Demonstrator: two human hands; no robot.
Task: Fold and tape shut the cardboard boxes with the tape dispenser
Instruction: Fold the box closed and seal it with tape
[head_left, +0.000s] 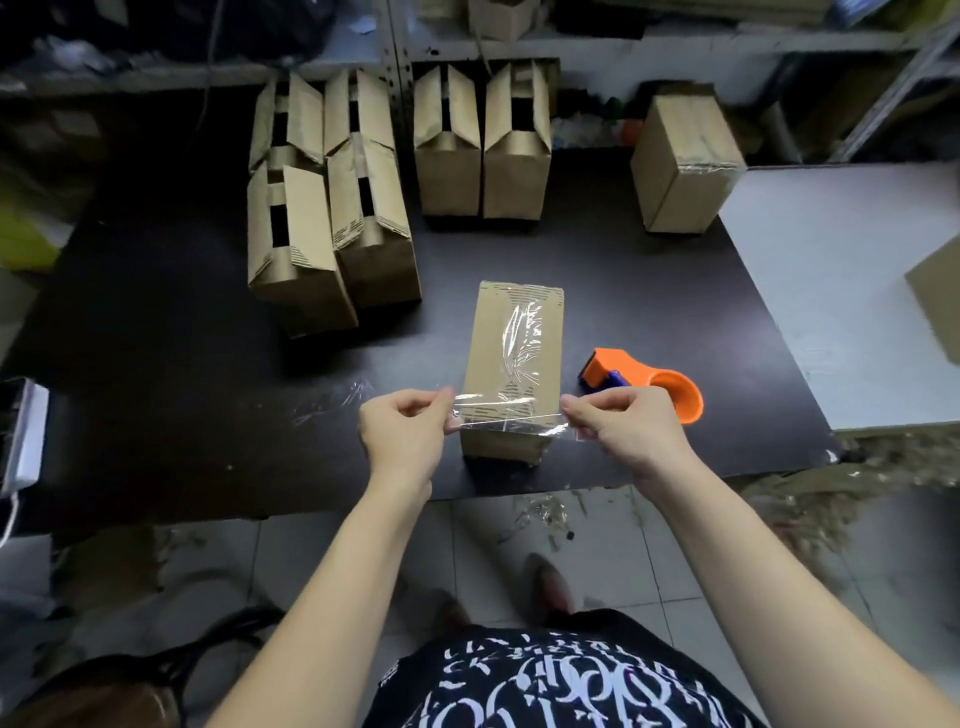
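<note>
A closed cardboard box lies on the dark table in front of me, with wrinkled clear tape running along its top seam. I hold a strip of clear tape stretched across the box's near end. My left hand pinches the strip's left end and my right hand pinches its right end. The orange tape dispenser lies on the table just right of the box, beyond my right hand.
Several open-flapped cardboard boxes stand at the back left and middle of the table. A taped box sits at the back right. A white surface adjoins the table's right side. Tape scraps litter the floor.
</note>
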